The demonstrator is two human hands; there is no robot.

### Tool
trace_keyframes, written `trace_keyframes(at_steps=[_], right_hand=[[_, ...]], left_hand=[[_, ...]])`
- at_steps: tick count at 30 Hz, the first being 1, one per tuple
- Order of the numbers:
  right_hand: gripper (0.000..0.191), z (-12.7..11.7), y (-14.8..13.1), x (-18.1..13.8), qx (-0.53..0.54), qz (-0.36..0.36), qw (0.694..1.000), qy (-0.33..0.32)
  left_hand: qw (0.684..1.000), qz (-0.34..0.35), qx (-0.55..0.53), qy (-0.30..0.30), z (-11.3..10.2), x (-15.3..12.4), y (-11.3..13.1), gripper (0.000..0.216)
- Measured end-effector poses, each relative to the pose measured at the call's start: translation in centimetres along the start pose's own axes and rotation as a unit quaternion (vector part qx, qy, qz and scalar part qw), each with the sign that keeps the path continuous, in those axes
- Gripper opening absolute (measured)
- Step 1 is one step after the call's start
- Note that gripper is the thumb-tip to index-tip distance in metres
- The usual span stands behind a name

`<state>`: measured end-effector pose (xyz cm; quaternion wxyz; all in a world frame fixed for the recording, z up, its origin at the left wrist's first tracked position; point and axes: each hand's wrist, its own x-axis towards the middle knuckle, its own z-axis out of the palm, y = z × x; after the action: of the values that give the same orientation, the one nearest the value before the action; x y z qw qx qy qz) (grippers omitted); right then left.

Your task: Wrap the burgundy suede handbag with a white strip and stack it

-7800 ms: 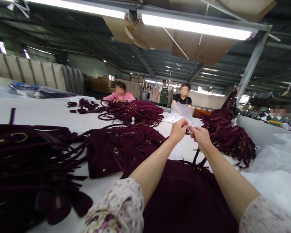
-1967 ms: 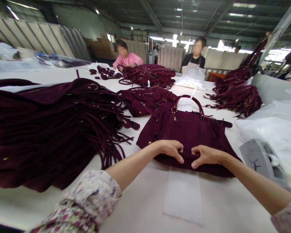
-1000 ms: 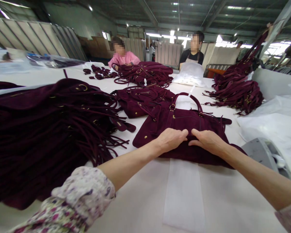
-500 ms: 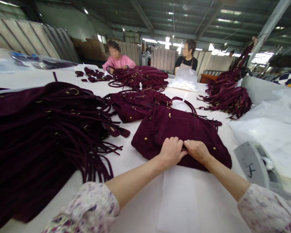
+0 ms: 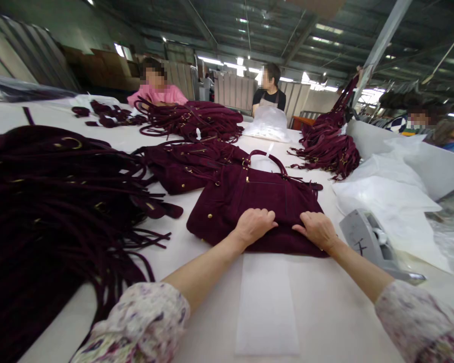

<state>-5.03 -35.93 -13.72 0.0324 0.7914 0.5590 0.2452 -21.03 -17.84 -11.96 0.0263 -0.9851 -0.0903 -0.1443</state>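
A maroon suede handbag [image 5: 257, 199] with gold studs lies flat on the white table [image 5: 196, 322] in front of me, its handles pointing away. My left hand [image 5: 252, 225] rests on its near edge with fingers curled over the fabric. My right hand [image 5: 317, 229] presses the same edge a little to the right, fingers bent down on it. A strip of white sheet [image 5: 268, 301] runs from under the bag toward me.
A big heap of maroon bags and straps [image 5: 56, 201] fills the left. More bags [image 5: 185, 164] and piles [image 5: 325, 146] lie beyond. A grey tape dispenser [image 5: 371, 239] and white plastic sheets [image 5: 386, 194] sit at the right. Two people work at the far side.
My hands have slid apart along the bag's near edge, from touching each other to a hand's width apart. The view has shifted right, bringing more of the tape dispenser into sight.
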Motion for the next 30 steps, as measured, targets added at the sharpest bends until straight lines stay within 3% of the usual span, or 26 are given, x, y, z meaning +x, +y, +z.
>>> trace_keyframes(at_steps=[4,8,12,15,17,20,23,26,28,30], right_hand=[[0.049,2.6,0.2,0.4,-0.005,0.002,1.000,0.011],[0.045,3.0,0.2,0.3,-0.027,-0.001,0.999,0.037],[0.037,2.6,0.2,-0.4,-0.030,-0.003,0.998,0.053],[0.026,1.2,1.2,-0.9,0.039,-0.033,0.998,0.034],[0.022,-0.6,2.5,-1.1,0.106,-0.076,0.991,-0.016],[0.049,-3.5,4.3,-1.4,0.170,-0.121,0.972,-0.111],[0.061,-5.1,4.3,-1.8,0.124,-0.092,0.976,-0.152],[0.033,-4.6,2.7,-3.6,0.018,-0.047,0.993,-0.108],[0.007,-3.7,1.7,-5.6,-0.009,-0.071,0.996,-0.055],[0.012,-2.7,1.1,-7.5,-0.002,-0.091,0.996,-0.004]], left_hand=[[0.999,-0.038,0.003,-0.002,0.0,0.3,0.9,0.021],[0.995,-0.096,-0.003,0.011,0.1,0.5,3.5,0.017],[0.997,-0.051,-0.026,0.051,0.9,0.4,4.3,0.015],[0.998,-0.014,-0.024,0.058,1.3,0.3,3.6,0.016],[0.998,-0.009,-0.021,0.057,1.4,0.3,3.3,0.021],[0.998,0.001,-0.012,0.062,1.2,0.4,3.2,0.026],[0.997,0.024,0.005,0.072,1.1,0.3,3.2,0.023],[0.994,0.069,0.019,0.086,1.1,0.0,3.2,0.014],[0.989,0.113,0.024,0.088,1.0,-0.2,3.1,0.018],[0.985,0.153,0.025,0.082,0.8,-0.6,3.1,0.021]])
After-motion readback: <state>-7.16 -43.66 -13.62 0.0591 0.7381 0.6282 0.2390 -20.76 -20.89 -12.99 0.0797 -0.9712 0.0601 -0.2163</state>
